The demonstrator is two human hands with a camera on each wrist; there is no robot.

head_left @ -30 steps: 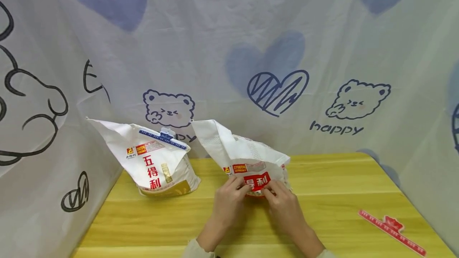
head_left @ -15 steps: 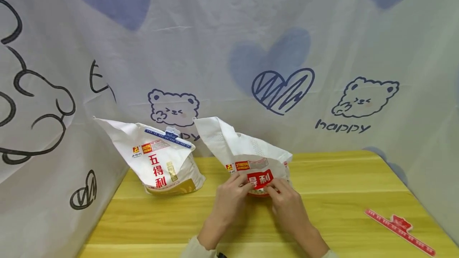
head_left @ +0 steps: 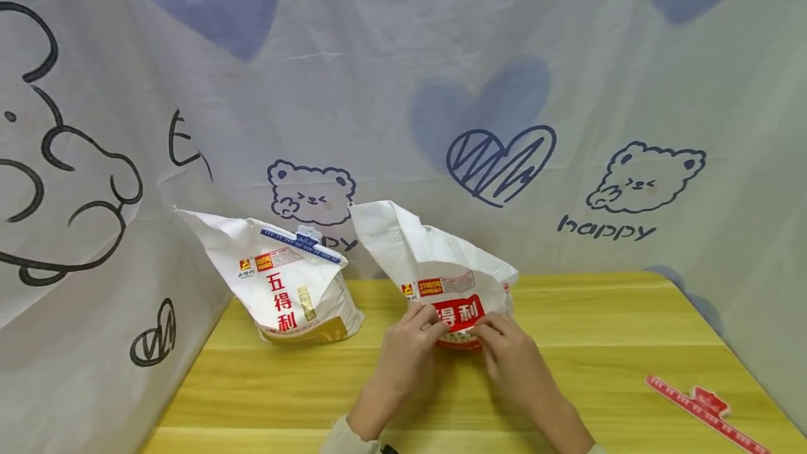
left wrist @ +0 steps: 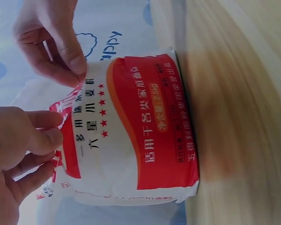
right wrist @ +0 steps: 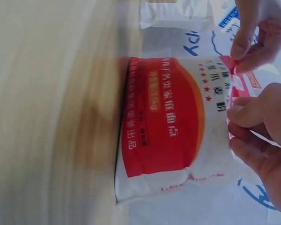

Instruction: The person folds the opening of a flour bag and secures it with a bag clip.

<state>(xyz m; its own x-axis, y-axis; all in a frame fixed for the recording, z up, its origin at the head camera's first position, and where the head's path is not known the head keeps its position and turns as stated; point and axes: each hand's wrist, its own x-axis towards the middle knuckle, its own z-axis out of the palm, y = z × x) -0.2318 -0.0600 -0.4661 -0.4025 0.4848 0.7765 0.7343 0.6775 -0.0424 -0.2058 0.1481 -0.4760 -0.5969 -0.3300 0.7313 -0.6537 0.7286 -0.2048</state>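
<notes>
Yellow wooden plank table [head_left: 567, 342] carries two white paper flour bags: a blue-clipped one [head_left: 286, 286] at back left, a red-labelled folded-top one [head_left: 441, 275] mid-table. Flat red plastic sealing clip [head_left: 706, 403] lies near right front edge, well apart.

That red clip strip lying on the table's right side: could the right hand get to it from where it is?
Probably yes: the red clip strip lies alone on bare table, but the right hand now pinches the flour bag.

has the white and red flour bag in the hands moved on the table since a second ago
No. The white and red flour bag keeps its spot beside the clipped bag; only the camera shifted.
</notes>
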